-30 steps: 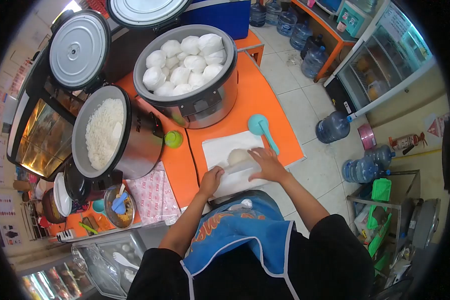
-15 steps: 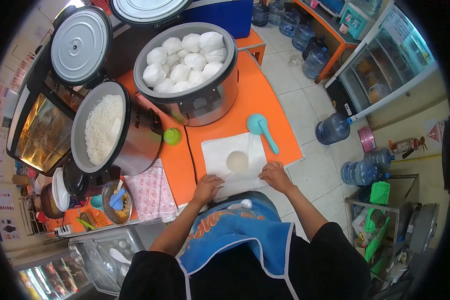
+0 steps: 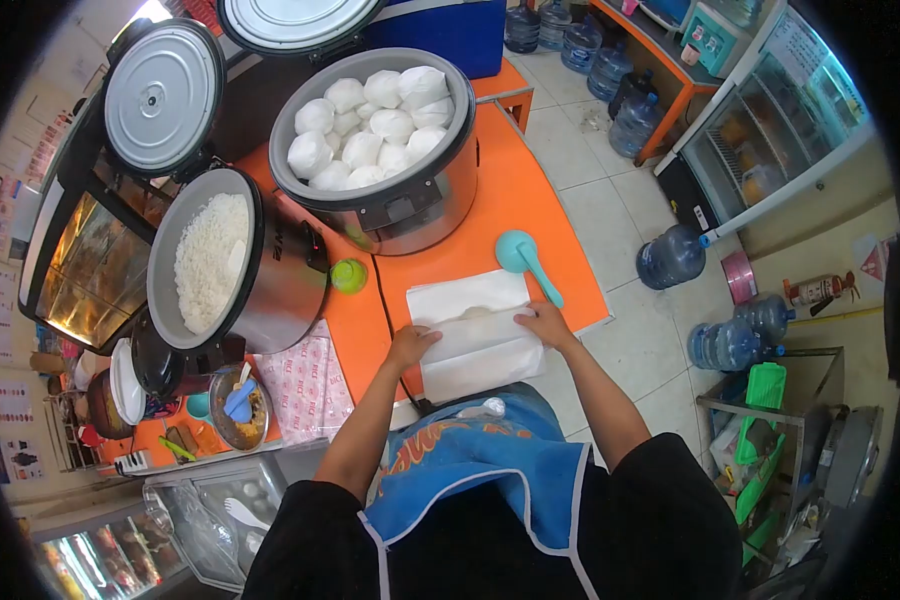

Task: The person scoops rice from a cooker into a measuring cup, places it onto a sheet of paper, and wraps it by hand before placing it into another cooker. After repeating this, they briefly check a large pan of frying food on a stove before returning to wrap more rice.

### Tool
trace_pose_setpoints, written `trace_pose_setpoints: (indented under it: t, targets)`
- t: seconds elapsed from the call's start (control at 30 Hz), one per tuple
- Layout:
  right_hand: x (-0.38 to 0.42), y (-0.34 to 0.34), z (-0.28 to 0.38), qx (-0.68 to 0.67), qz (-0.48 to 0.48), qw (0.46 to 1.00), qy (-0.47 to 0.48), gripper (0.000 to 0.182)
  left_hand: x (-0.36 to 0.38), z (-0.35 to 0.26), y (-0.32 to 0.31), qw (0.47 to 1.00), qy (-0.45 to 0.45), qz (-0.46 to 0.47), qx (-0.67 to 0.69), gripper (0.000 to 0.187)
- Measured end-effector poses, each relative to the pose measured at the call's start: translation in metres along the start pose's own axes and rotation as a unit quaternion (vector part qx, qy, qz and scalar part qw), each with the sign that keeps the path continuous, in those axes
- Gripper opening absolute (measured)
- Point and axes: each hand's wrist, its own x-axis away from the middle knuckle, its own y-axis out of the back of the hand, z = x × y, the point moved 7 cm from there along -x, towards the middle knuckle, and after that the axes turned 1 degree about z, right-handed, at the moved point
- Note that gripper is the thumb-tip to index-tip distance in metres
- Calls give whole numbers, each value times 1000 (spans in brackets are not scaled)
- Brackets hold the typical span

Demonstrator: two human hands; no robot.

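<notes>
White wrapping paper (image 3: 480,369) lies on the orange table, its near edge folded up over a mound of rice (image 3: 476,312) that is now mostly covered. My left hand (image 3: 413,345) pinches the left end of the folded edge. At the right end, my right hand (image 3: 544,326) grips the same fold between thumb and fingers. A turquoise scoop (image 3: 517,252) rests just beyond the paper, its handle pointing towards my right hand.
A large cooker (image 3: 410,215) full of white wrapped bundles (image 3: 391,125) stands behind the paper. Left of it is an open cooker of loose rice (image 3: 210,262). A green round object (image 3: 348,275), printed paper sheets (image 3: 305,390) and a metal bowl (image 3: 247,432) sit on the table.
Both hands have moved forward, away from my body, carrying the paper's near edge over the rice. The rice mound was in full view before and is now largely hidden.
</notes>
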Motion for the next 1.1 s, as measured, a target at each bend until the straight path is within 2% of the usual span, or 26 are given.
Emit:
trace_pose_setpoints:
  t: [0.07, 0.17, 0.23, 0.27, 0.33, 0.37, 0.43, 0.47, 0.5, 0.53, 0.63, 0.67, 0.73, 0.87, 0.97, 1.03, 1.07, 1.1]
  targets:
    - [-2, 2, 2, 14, -12, 1000, 10, 35, -2, -5, 0, 1000, 8, 4, -27, 47]
    - [1, -1, 10, 51, -3, 998, -25, 38, -7, -4, -1, 998, 4, 15, -66, 50]
    - [12, 4, 35, 164, -117, 975, 99, 39, -8, -7, 1, 997, -6, 23, -77, 51]
    - [18, 0, 37, 164, -116, 975, 99, 39, -9, -8, 2, 995, -8, 34, -90, 52]
    - [40, -8, 96, 239, -106, 948, 181, 42, -12, -18, 8, 994, -8, 46, -101, 54]
    - [48, -14, 112, 239, -104, 949, 179, 42, -18, -26, 13, 994, -6, 45, -104, 48]
    - [69, -45, 141, 304, -24, 904, 301, 40, -26, -31, 10, 993, -2, 47, -107, 43]
    - [73, -50, 142, 304, -23, 904, 300, 40, -30, -50, 18, 985, -91, -73, -127, 38]
    - [73, -57, 137, 304, -11, 909, 285, 40, -27, -69, 25, 954, -178, -193, -144, 35]
    - [70, -60, 133, 303, 2, 914, 270, 39, -29, -76, 18, 942, -166, -202, -208, 33]
    - [57, -52, 119, 252, 0, 937, 243, 40, -29, -83, 8, 914, -163, -242, -282, 28]
    - [47, -49, 113, 254, 2, 936, 242, 40, -30, -81, 8, 915, -163, -242, -279, 28]
    - [9, -31, 86, 147, -34, 969, 194, 44, -27, -85, 9, 907, -214, -217, -289, 24]
    - [-43, -13, 85, 175, -23, 963, 204, 48, -32, -85, 17, 906, -240, -233, -258, 19]
    - [-56, 1, 113, 246, -43, 937, 246, 49, -40, -94, 28, 929, -247, -178, -208, 18]
    - [-69, -2, 106, 285, 26, 935, 210, 42, -45, -89, 35, 966, -188, -122, -131, 20]
    - [-74, 0, 106, 285, 27, 935, 211, 42, -44, -91, 40, 966, -187, -123, -131, 20]
    - [-79, -3, 100, 291, 71, 933, 198, 40, -43, -93, 42, 974, -178, -88, -109, 23]
